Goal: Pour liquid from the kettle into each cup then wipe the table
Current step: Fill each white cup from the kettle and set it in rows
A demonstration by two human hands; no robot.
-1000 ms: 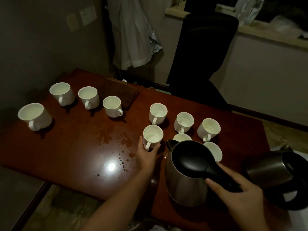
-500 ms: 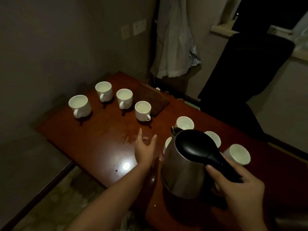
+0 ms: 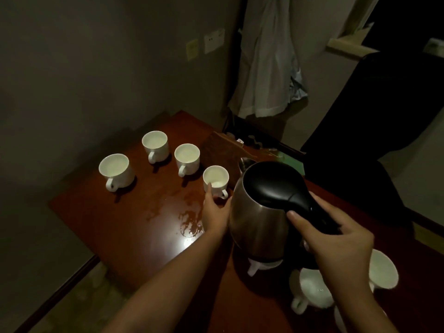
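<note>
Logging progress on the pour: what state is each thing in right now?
kettle: lifted, lid closed, held by right hand
nearest far cup: upright, touched by left hand
three other far cups: upright
table: wet with a spill
brown cloth: lying unused

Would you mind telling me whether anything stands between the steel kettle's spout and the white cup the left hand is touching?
Nothing visible does. The steel kettle with the black lid, held by the right hand, has its spout just right of the white cup that the left hand steadies.
</note>
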